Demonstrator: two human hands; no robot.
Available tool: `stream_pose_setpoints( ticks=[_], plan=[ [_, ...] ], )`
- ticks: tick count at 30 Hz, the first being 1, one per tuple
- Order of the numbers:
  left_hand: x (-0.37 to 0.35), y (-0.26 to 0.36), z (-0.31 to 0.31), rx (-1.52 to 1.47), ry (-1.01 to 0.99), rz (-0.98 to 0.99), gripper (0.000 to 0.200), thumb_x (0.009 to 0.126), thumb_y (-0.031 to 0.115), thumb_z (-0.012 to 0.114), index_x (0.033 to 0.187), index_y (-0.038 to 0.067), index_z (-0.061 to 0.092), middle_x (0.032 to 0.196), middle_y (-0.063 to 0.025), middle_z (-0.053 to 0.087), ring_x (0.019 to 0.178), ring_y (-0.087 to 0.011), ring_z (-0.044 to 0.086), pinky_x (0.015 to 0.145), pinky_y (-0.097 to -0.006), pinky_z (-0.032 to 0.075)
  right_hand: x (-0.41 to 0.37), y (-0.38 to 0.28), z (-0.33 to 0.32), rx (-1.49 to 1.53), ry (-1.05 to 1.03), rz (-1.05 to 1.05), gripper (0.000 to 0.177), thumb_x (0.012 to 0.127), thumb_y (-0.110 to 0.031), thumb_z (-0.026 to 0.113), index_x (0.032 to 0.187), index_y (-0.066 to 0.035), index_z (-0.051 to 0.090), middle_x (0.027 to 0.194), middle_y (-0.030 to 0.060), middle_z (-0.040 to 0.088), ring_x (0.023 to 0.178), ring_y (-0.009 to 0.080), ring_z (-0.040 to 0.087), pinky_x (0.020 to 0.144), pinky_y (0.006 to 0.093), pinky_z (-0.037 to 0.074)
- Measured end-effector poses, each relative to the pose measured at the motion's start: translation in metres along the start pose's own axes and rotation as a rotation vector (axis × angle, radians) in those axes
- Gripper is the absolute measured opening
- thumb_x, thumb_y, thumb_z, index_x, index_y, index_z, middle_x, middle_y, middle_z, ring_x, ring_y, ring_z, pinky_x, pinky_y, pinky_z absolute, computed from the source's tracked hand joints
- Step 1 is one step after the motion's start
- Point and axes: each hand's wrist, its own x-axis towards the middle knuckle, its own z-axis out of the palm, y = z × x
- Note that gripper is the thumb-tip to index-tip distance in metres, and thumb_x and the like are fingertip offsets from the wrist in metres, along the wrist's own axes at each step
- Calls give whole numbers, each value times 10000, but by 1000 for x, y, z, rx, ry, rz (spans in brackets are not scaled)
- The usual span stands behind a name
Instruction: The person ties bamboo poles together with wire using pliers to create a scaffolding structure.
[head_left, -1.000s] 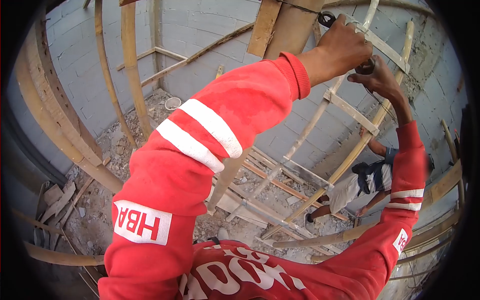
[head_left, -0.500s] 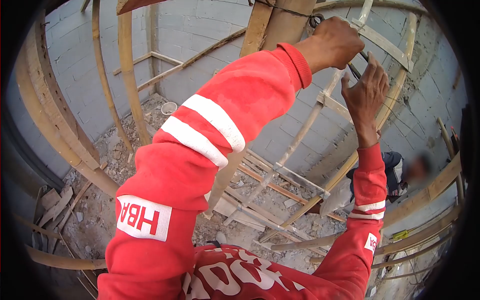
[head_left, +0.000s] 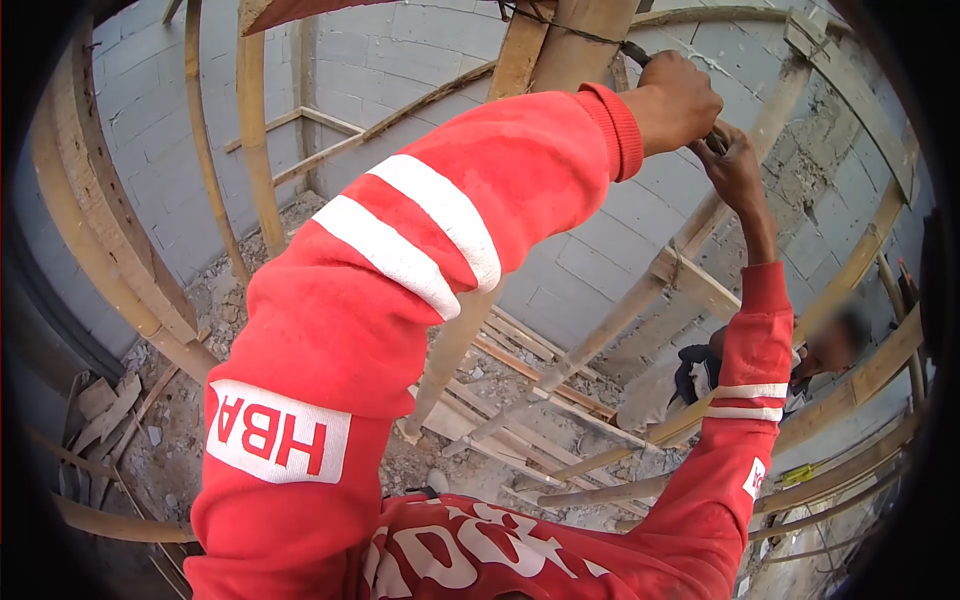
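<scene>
A grey block wall [head_left: 400, 60] stands behind a wooden ladder [head_left: 700, 287]. Poles [head_left: 256, 140] stand at left. Long boards [head_left: 520, 364] and wood scraps [head_left: 115, 410] lie on rubble [head_left: 410, 468]. A person [head_left: 648, 400], partly hidden, is near the ladder.

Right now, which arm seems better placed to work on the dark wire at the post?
Probably the left: the left grip is closer to the post and the dark wire crossing it. The right grip is farther from both.
</scene>
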Motion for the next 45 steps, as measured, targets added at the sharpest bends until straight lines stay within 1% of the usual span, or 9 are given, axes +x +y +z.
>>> stream_pose_setpoints(
  ticks=[3,8,12,16,19,23,33,40,45],
  plan=[
    [20,0,-34,-26,-624,28,442,724,290,879,1077,55,755,952,-130,750,845,-334,719,669,-435,565,15,-30,-43,349,-624,537,273,836,-308,844,836,-76,699,654,1,628,539,94,535,494,257,418],
    [39,-6,-47,-35,-928,152,472,729,296,892,1122,75,753,1028,-80,751,978,-284,717,822,-425,546,-4,-61,-34,265,-595,623,393,744,-339,897,973,-90,697,684,14,653,613,145,672,511,261,482],
    [49,-10,-49,-246,-1162,183,306,783,304,871,888,46,743,823,-84,691,801,-227,616,759,-427,502,-37,-105,16,-799,511,150,597,638,-234,892,1169,-194,624,933,-6,642,916,228,653,792,391,462],
    [43,-4,-41,-45,-1125,25,408,698,318,914,935,32,745,810,-66,700,667,-230,647,608,-370,530,-28,-59,23,-660,407,150,436,690,-105,803,1077,-149,606,870,48,637,815,285,649,693,413,477],
    [8,2,-12,63,-139,-27,278,679,184,858,913,99,735,812,-56,722,721,-238,696,626,-411,523,-16,-36,11,-452,170,143,342,733,-46,738,1048,-91,613,874,120,652,756,348,634,639,427,481],
    [-32,6,38,316,439,99,117,809,155,723,916,115,748,879,-84,739,796,-247,715,780,-412,478,-6,-7,14,21,-142,168,243,805,-24,709,1025,-17,608,843,141,682,695,323,618,655,396,481],
    [27,8,-29,112,-711,-24,325,789,269,820,1109,223,788,1096,-45,759,1000,-231,714,838,-453,470,4,-57,-7,-101,-97,246,232,765,-204,842,852,-31,715,674,97,699,578,220,679,589,355,545],
    [-17,27,11,241,94,-63,234,827,326,730,973,149,776,931,-61,756,916,-231,698,780,-415,453,46,-18,-32,450,-905,401,280,741,-106,770,934,27,617,618,43,599,444,128,565,421,281,444],
    [-9,5,17,79,206,17,127,811,201,671,770,116,755,821,-143,747,745,-263,740,636,-380,529,15,-23,-18,120,-287,261,397,736,-196,765,1040,14,620,736,98,661,643,207,665,627,343,534]
  ],
)
